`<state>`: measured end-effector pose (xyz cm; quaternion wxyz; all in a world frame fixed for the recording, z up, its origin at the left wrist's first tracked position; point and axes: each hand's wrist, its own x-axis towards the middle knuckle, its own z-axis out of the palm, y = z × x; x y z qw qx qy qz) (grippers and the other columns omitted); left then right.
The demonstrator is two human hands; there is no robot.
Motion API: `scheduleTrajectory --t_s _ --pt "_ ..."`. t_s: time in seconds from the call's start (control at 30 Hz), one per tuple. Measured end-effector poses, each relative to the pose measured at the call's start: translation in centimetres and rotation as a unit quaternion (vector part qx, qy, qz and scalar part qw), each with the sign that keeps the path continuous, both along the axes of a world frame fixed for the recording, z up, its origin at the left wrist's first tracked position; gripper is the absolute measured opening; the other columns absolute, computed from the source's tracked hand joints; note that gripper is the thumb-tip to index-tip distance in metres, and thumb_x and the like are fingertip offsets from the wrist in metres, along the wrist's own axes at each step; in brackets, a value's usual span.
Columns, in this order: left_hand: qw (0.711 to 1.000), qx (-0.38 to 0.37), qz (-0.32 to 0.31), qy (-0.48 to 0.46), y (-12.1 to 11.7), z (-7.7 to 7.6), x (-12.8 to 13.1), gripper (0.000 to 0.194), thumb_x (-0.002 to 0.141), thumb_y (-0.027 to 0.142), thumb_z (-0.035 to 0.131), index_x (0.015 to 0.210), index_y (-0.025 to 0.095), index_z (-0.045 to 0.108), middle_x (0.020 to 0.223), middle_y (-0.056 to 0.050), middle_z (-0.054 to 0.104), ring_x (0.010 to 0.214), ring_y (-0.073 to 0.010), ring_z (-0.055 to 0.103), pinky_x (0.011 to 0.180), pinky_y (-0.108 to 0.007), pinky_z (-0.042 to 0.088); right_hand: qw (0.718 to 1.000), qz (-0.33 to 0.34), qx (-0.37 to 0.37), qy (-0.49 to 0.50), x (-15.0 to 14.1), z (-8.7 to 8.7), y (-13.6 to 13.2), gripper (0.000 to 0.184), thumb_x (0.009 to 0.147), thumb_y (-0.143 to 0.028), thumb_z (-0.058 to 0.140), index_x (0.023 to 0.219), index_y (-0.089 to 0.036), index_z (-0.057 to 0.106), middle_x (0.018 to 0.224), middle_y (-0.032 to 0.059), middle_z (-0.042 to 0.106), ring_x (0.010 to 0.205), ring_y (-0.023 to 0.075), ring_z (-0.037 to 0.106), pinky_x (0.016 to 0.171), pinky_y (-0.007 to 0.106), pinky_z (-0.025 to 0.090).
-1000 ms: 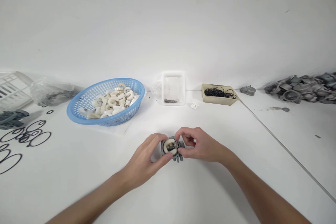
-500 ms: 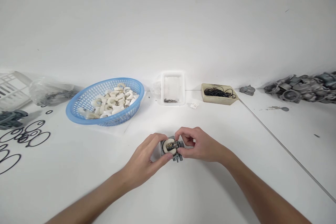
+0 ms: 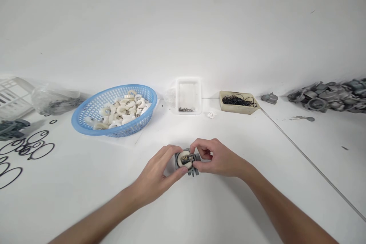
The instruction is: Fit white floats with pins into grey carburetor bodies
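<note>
A grey carburetor body (image 3: 197, 158) lies on the white table in front of me, its open side facing up. A white C-shaped float (image 3: 180, 159) sits in it around small brass-coloured parts. My left hand (image 3: 156, 173) holds the carburetor's left side, with fingers on the far edge and the thumb on the near edge by the float. On the right, the index finger and thumb of my right hand (image 3: 215, 158) close on the carburetor at the float's hinge end. Whether a small pin is between those fingertips is hidden.
A blue basket (image 3: 82, 131) of white floats stands left, near black rubber rings (image 3: 42, 151). Behind the carburetor are a white tray (image 3: 188, 81) with small metal pins and a beige scoop (image 3: 237, 109) of black rings. Grey metal bowls (image 3: 317, 103) pile up at right.
</note>
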<state>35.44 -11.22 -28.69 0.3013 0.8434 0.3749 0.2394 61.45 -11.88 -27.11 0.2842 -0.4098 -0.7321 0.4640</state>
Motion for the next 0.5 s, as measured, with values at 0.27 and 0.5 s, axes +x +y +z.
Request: scheduleTrajectory --t_s 0.27,0.5 --pt "1.0 0.008 -0.002 -0.002 0.0 0.02 -0.01 0.025 0.106 0.041 0.06 0.127 0.029 0.055 0.115 -0.003 0.065 0.101 -0.0226 0.064 0.084 -0.034 0.053 1.0 -0.001 -0.002 0.001 -0.08 0.02 0.09 0.018 0.089 -0.021 0.072 0.101 -0.028 0.062 0.064 -0.0106 0.03 0.058 0.0115 0.029 0.054 0.026 0.032" --pt "1.0 0.001 -0.005 0.0 -0.03 -0.01 -0.07 0.025 0.107 0.042 0.059 0.127 0.027 0.055 0.115 -0.004 0.066 0.101 -0.0229 0.065 0.083 -0.034 0.053 1.0 0.0 0.001 -0.004 -0.09 -0.04 0.01 0.016 0.09 -0.021 0.071 0.101 -0.028 0.062 0.064 -0.0106 0.03 0.058 0.0116 0.03 0.054 0.025 0.033"
